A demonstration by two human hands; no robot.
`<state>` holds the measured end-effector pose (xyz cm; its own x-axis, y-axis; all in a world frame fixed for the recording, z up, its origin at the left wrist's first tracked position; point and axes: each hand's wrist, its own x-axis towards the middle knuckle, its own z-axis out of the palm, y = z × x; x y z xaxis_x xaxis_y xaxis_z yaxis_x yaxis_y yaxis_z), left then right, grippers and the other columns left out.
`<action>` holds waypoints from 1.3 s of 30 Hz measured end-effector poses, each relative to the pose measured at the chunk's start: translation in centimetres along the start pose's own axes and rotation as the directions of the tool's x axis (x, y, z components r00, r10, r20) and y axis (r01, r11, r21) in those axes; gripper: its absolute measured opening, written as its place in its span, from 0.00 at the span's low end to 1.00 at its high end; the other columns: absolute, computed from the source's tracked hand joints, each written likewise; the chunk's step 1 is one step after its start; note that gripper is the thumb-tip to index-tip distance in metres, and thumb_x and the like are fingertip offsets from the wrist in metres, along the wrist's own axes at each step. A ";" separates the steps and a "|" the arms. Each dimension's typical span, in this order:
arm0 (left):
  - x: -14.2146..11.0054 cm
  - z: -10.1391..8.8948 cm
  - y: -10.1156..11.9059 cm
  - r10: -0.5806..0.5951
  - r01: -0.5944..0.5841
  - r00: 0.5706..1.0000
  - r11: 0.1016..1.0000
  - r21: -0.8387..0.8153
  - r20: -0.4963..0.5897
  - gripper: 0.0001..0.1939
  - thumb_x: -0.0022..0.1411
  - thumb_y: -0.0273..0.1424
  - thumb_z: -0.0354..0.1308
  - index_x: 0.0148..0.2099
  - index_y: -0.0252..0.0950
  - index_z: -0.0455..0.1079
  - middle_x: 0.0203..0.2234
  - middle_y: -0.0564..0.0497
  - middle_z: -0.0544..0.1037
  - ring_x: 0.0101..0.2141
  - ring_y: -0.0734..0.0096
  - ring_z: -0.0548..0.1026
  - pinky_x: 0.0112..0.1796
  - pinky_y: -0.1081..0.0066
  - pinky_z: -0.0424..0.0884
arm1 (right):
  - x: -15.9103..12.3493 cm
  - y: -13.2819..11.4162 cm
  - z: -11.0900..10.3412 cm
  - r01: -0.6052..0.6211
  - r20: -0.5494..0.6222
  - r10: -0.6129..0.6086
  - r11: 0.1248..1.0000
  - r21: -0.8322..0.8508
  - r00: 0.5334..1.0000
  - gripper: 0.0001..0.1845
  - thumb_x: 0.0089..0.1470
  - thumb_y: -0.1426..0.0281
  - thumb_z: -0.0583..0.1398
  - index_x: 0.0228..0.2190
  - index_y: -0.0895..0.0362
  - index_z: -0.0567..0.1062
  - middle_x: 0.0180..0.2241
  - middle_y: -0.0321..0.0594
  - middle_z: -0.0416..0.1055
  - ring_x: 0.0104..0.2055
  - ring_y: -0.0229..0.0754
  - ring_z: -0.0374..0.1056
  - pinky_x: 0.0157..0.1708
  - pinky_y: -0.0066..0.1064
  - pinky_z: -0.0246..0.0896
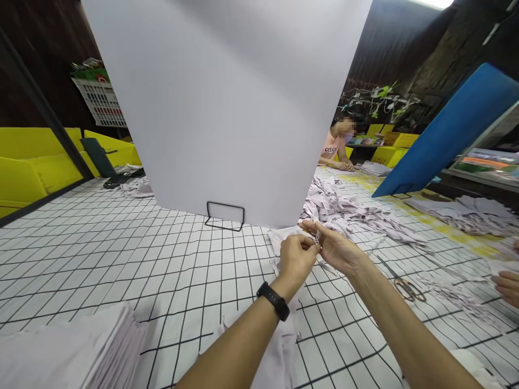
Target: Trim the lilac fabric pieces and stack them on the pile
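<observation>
In the head view, my left hand [297, 262], with a black band [273, 300] on its wrist, is closed in a pinch. My right hand [338, 251] meets it, fingers long and bent toward the thumb. Between the fingertips of both hands shows a narrow piece of pale lilac fabric [318, 236]; its exact shape is too small to tell. Beneath my forearms lies a pale fabric piece [279, 351], partly hidden by the left arm. Scissors [407, 289] with orange-brown handles rest on the table to the right of my right hand.
A large white panel [227, 124] stands ahead on a wire bookend [225, 216]. Stacked pale fabric [81, 346] sits at front left, a loose fabric heap [344, 210] beyond my hands. A blue panel [450, 129] leans at right. Another person [338, 143] works behind; a co-worker's hand [506, 286] shows at right.
</observation>
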<state>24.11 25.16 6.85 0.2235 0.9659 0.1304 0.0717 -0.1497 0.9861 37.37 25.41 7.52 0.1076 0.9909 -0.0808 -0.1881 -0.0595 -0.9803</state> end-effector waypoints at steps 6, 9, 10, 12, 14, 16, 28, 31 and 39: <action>1.1 0.5 -0.8 -0.050 0.049 0.998 0.998 -0.042 -0.027 0.06 0.50 0.22 0.65 0.23 0.35 0.75 0.22 0.52 0.79 0.28 0.68 0.77 0.32 0.70 0.69 | 0.4 0.5 -0.2 -0.013 0.004 0.013 1.000 -0.012 1.000 0.16 0.51 0.54 0.67 0.35 0.51 0.85 0.48 0.42 0.80 0.60 0.52 0.67 0.57 0.38 0.65; 1.4 0.7 -1.2 -0.055 0.052 0.997 0.997 -0.063 -0.051 0.08 0.50 0.20 0.61 0.22 0.35 0.73 0.21 0.52 0.78 0.28 0.68 0.77 0.32 0.71 0.69 | 0.6 0.7 -0.4 -0.030 0.002 0.031 0.999 -0.028 1.000 0.16 0.51 0.53 0.67 0.36 0.51 0.85 0.48 0.42 0.81 0.57 0.52 0.69 0.52 0.38 0.67; 1.4 0.7 -1.3 -0.056 0.051 0.997 0.996 -0.073 -0.060 0.09 0.50 0.19 0.59 0.22 0.35 0.73 0.21 0.52 0.78 0.28 0.68 0.76 0.32 0.71 0.70 | 0.7 0.8 -0.5 -0.036 -0.004 0.036 0.999 -0.035 0.999 0.16 0.51 0.53 0.67 0.36 0.50 0.85 0.48 0.42 0.81 0.56 0.52 0.70 0.50 0.38 0.68; 1.5 0.8 -1.6 -0.054 0.047 0.996 0.994 -0.101 -0.070 0.08 0.51 0.19 0.58 0.23 0.35 0.72 0.22 0.52 0.78 0.28 0.70 0.76 0.31 0.72 0.70 | 0.8 0.9 -0.8 -0.043 -0.022 0.042 0.998 -0.049 0.999 0.16 0.50 0.53 0.67 0.35 0.49 0.85 0.46 0.41 0.81 0.53 0.52 0.71 0.46 0.37 0.68; 1.5 0.8 -1.8 -0.051 0.041 0.996 0.990 -0.132 -0.072 0.07 0.52 0.20 0.57 0.24 0.34 0.71 0.23 0.52 0.78 0.27 0.71 0.76 0.30 0.74 0.70 | 0.8 1.1 -1.2 -0.044 -0.038 0.041 0.997 -0.062 0.998 0.17 0.46 0.52 0.70 0.34 0.49 0.86 0.42 0.41 0.81 0.47 0.49 0.73 0.42 0.35 0.68; 1.5 0.8 -2.0 -0.042 0.030 0.996 0.988 -0.153 -0.077 0.07 0.52 0.20 0.57 0.25 0.34 0.70 0.23 0.52 0.77 0.26 0.73 0.75 0.29 0.75 0.69 | 0.7 1.1 -1.5 -0.035 -0.040 0.032 0.997 -0.068 0.999 0.20 0.39 0.52 0.74 0.33 0.51 0.86 0.35 0.40 0.81 0.40 0.46 0.73 0.38 0.33 0.67; 1.6 0.1 -2.0 0.053 -0.063 0.997 0.976 -0.206 -0.053 0.07 0.53 0.19 0.59 0.26 0.34 0.73 0.26 0.50 0.79 0.30 0.71 0.77 0.37 0.71 0.73 | 0.6 0.9 -2.3 0.021 -0.021 -0.022 0.999 -0.026 1.000 0.20 0.27 0.60 0.80 0.22 0.56 0.82 0.30 0.37 0.77 0.32 0.39 0.71 0.38 0.31 0.70; 2.0 0.0 -2.2 0.051 -0.056 0.998 0.962 -0.268 -0.024 0.07 0.55 0.19 0.59 0.35 0.33 0.75 0.32 0.48 0.81 0.34 0.71 0.78 0.38 0.72 0.75 | 0.7 0.9 -2.5 0.009 -0.010 -0.009 1.000 -0.005 1.000 0.20 0.26 0.62 0.80 0.25 0.55 0.83 0.30 0.36 0.77 0.32 0.38 0.71 0.38 0.29 0.70; 2.7 -0.6 -2.4 0.066 -0.034 0.994 0.949 -0.314 0.091 0.08 0.54 0.17 0.60 0.32 0.32 0.78 0.29 0.48 0.81 0.31 0.71 0.77 0.36 0.73 0.73 | 1.1 1.0 -3.1 -0.052 0.053 0.051 0.998 0.021 0.997 0.18 0.30 0.65 0.80 0.27 0.55 0.84 0.29 0.35 0.78 0.31 0.35 0.71 0.37 0.26 0.70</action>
<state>24.01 28.27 4.87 0.3156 0.9307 0.1848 -0.2451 -0.1082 0.9634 40.32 26.11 5.90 0.0458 0.9916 -0.1210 -0.2138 -0.1086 -0.9708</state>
